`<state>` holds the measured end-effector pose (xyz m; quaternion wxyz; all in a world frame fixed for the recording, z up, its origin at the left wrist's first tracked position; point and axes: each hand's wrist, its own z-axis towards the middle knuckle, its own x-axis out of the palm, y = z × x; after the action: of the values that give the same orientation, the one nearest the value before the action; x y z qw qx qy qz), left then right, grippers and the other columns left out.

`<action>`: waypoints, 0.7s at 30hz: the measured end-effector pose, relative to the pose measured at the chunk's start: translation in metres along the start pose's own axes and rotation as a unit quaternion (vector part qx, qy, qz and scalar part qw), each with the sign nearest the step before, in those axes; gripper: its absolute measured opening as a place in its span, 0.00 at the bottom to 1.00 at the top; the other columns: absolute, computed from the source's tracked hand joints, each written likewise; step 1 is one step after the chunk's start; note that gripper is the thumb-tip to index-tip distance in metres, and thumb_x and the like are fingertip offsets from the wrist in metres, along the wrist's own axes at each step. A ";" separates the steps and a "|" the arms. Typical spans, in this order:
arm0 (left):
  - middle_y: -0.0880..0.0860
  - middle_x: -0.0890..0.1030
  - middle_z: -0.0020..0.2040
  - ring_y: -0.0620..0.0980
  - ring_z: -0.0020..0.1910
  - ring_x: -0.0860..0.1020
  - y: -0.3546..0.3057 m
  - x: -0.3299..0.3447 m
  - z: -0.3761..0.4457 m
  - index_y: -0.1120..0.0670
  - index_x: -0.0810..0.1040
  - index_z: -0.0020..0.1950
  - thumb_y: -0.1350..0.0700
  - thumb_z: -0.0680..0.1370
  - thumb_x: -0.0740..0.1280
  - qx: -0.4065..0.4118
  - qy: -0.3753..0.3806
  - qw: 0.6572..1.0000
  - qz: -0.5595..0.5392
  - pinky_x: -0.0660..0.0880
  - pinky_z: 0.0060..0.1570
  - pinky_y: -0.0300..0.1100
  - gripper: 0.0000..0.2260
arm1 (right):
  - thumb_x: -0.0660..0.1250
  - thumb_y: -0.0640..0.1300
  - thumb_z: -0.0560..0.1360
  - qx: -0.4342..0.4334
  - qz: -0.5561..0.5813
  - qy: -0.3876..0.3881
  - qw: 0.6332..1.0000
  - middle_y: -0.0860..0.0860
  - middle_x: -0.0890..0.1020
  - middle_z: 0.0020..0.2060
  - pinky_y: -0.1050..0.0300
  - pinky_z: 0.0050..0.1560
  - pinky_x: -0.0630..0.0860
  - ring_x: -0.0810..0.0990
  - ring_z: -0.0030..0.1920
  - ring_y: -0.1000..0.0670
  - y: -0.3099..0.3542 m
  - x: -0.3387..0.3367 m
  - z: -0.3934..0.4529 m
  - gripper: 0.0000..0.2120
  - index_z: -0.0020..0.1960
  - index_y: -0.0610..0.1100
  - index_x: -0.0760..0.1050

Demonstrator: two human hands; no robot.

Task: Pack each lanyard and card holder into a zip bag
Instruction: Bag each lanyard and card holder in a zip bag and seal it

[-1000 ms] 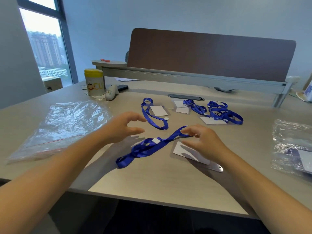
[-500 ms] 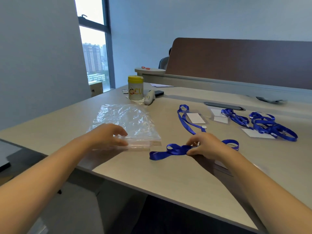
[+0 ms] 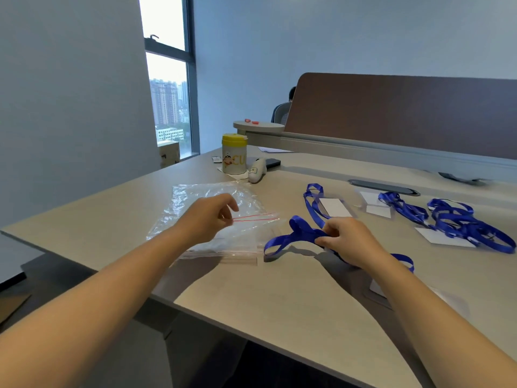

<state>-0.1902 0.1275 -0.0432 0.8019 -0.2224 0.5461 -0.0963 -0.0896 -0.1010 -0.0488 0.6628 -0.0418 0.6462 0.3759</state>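
Note:
My left hand pinches the red-striped top edge of a clear zip bag and lifts it off the stack of zip bags on the desk. My right hand grips a bunched blue lanyard just right of the bags. Its card holder lies partly hidden under my right forearm. Another blue lanyard with a white card holder lies behind my right hand. More blue lanyards and card holders lie tangled at the right.
A yellow-lidded canister, a white handheld device and a dark phone stand at the back left. A brown divider panel runs along the desk's far side. The desk's front edge cuts diagonally below my arms.
My left hand has gone from resting on the bag stack to lifting the top bag's edge. My right hand has gathered the lanyard tighter. The view has swung left.

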 end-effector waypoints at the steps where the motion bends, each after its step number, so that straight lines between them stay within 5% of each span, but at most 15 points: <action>1: 0.54 0.80 0.45 0.48 0.41 0.74 -0.003 0.003 0.003 0.59 0.74 0.55 0.63 0.74 0.66 0.002 0.001 1.000 -0.004 0.70 0.46 0.36 0.10 | 0.64 0.43 0.75 0.008 0.010 -0.013 1.000 0.48 0.76 0.41 0.62 0.40 0.68 0.74 0.41 0.51 -0.002 0.000 0.000 0.07 0.50 0.40 0.76; 6: 0.47 0.71 0.34 0.43 0.32 0.68 -0.016 0.017 0.017 0.54 0.68 0.44 0.62 0.72 0.70 -0.015 0.007 0.998 -0.058 0.66 0.34 0.31 0.10 | 0.64 0.41 0.75 0.039 0.055 -0.041 0.997 0.45 0.78 0.43 0.61 0.41 0.68 0.74 0.42 0.49 -0.014 -0.004 -0.005 0.07 0.51 0.39 0.76; 10: 0.51 0.74 0.43 0.44 0.33 0.68 -0.022 0.024 0.021 0.48 0.65 0.36 0.62 0.73 0.68 -0.004 0.020 0.995 -0.101 0.68 0.35 0.32 0.14 | 0.64 0.41 0.75 0.045 0.057 -0.039 0.997 0.46 0.77 0.43 0.59 0.44 0.68 0.74 0.43 0.50 -0.018 -0.004 -0.006 0.08 0.51 0.39 0.75; 14: 0.54 0.77 0.53 0.49 0.42 0.74 -0.025 0.027 0.018 0.53 0.70 0.47 0.59 0.75 0.65 0.008 0.047 0.995 -0.091 0.72 0.43 0.35 0.04 | 0.64 0.41 0.75 0.044 0.051 -0.037 0.997 0.46 0.76 0.43 0.59 0.43 0.68 0.74 0.44 0.50 -0.020 -0.003 -0.005 0.07 0.50 0.39 0.75; 17: 0.55 0.78 0.59 0.48 0.48 0.75 -0.022 0.025 0.015 0.57 0.73 0.57 0.56 0.75 0.66 0.002 0.091 0.996 -0.017 0.73 0.53 0.40 0.11 | 0.64 0.42 0.75 0.045 0.023 -0.021 0.999 0.46 0.76 0.44 0.64 0.35 0.67 0.73 0.44 0.50 -0.023 -0.001 -0.004 0.06 0.49 0.41 0.75; 21: 0.53 0.79 0.58 0.50 0.53 0.76 -0.012 0.013 0.008 0.56 0.76 0.58 0.52 0.74 0.67 -0.016 0.123 0.989 0.086 0.72 0.55 0.40 0.14 | 0.64 0.44 0.75 0.063 -0.027 0.014 0.998 0.48 0.76 0.44 0.62 0.39 0.69 0.73 0.45 0.51 -0.024 0.001 -0.003 0.09 0.53 0.42 0.76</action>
<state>-0.1765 0.1141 -0.0463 0.7303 -0.1744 0.6590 -0.0448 -0.0786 -0.1196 -0.0602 0.6651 -0.0227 0.6761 0.3164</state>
